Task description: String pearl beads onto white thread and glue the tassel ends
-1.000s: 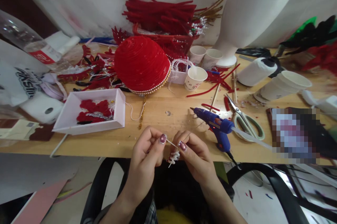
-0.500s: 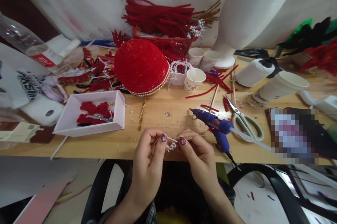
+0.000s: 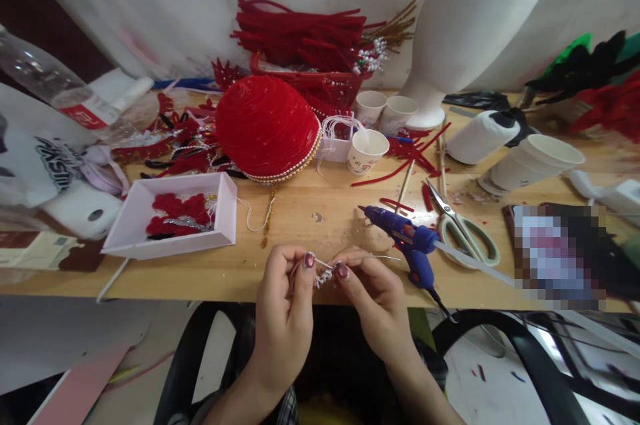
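Note:
At the table's front edge, my left hand (image 3: 287,308) pinches a white cord (image 3: 324,266) between thumb and fingers. My right hand (image 3: 373,298) grips the same cord a short way to the right, and a thin end sticks out past its fingers. Small twisted white loops hang below the stretch between my thumbs; whether they are knots or beads I cannot tell. Just right of my right hand lies a blue glue gun (image 3: 403,232). Beyond my hands stands a red cord-wrapped dome (image 3: 265,125) with a pearl-trimmed rim.
A white box (image 3: 173,245) with red pieces stands at the left. Scissors (image 3: 463,228) and a phone (image 3: 560,255) lie to the right. Paper cups (image 3: 369,157), a thread spool (image 3: 477,138), a white mannequin head (image 3: 470,32) and a red basket (image 3: 330,86) stand farther back.
My hands have drawn slightly closer together on the cord. More of the thin end now shows to the right of my right hand. The view has shifted slightly.

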`<state>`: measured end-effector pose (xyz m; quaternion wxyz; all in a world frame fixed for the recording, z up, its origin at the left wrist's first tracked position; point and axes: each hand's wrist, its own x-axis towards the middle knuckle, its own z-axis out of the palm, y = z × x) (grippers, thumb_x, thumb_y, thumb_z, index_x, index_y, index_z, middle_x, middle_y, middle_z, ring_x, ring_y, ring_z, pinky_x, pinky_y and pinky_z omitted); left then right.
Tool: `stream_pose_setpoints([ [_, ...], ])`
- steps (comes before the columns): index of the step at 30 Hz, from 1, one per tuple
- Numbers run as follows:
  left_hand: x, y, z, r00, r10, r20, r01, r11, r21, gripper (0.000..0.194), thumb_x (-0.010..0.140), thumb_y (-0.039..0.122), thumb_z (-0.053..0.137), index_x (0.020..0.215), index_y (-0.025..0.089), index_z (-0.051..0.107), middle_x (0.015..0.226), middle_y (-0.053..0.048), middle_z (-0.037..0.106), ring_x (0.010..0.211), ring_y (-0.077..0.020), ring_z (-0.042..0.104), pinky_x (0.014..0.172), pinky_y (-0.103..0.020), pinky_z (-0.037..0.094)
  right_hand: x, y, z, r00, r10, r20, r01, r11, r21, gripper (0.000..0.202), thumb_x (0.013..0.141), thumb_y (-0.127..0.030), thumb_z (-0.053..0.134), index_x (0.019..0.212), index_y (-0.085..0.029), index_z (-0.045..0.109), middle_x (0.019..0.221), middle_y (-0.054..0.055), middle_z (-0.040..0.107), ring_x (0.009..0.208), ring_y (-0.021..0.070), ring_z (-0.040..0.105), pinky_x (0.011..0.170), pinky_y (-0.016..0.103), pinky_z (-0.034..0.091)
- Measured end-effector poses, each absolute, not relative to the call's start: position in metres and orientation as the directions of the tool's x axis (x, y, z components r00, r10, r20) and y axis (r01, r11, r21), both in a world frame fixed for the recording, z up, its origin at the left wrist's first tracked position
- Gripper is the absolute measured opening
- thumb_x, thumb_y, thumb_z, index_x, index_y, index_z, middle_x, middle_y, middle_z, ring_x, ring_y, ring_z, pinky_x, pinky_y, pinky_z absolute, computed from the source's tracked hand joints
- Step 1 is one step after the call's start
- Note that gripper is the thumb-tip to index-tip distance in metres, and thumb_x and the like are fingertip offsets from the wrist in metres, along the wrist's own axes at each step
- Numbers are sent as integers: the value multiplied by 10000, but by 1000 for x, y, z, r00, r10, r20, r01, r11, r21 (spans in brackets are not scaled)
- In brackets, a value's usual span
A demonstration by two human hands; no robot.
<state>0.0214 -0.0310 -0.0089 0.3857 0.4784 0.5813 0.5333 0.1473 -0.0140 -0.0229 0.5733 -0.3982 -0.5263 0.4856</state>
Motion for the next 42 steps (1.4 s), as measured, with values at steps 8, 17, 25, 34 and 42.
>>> stream_pose_setpoints([
  [8, 19, -35, -17, -267, 901, 341, 445, -199, 873, 116, 980, 144, 522, 967, 246, 577, 795, 47, 643, 682, -82, 634, 639, -139, 496, 148, -15, -23, -59, 964, 260, -36, 259, -965, 147, 947, -151, 605, 852, -216, 697, 812, 6, 694, 754, 130, 629, 702, 222, 503],
  [17, 16, -23, -5, -213, 974, 80, 225, -31, 974, 125, 996, 249, 524, 877, 226, 558, 701, 42, 602, 608, -106, 579, 550, -183, 447, 154, -12, -21, -88, 976, 199, -42, 196, -980, 153, 958, -194, 612, 855, -222, 722, 821, 27, 719, 745, 157, 645, 693, 256, 510],
  [25, 11, -11, 3, -141, 989, -34, 104, 49, 993, 139, 1009, 312, 505, 901, 226, 521, 595, 79, 536, 538, -95, 517, 522, -188, 402, 155, -8, -17, -160, 960, 231, -38, 228, -973, 190, 987, -200, 573, 992, -262, 753, 895, 35, 716, 853, 186, 653, 776, 306, 508],
  [34, -8, 0, 24, -184, 972, 146, 270, -92, 958, 105, 991, 300, 539, 916, 227, 529, 655, 69, 527, 555, -94, 501, 521, -192, 397, 145, -3, -9, -250, 942, 225, -51, 220, -974, 92, 925, -307, 673, 876, -232, 690, 827, 24, 610, 822, 196, 556, 696, 310, 457],
  [42, -12, -9, 32, -182, 947, 264, 331, -193, 924, 90, 997, 273, 529, 920, 227, 527, 638, 66, 531, 546, -100, 497, 518, -209, 377, 148, -14, -3, -234, 931, 281, -75, 271, -960, 72, 926, -299, 677, 901, -239, 706, 917, 43, 620, 919, 210, 581, 754, 323, 478],
])
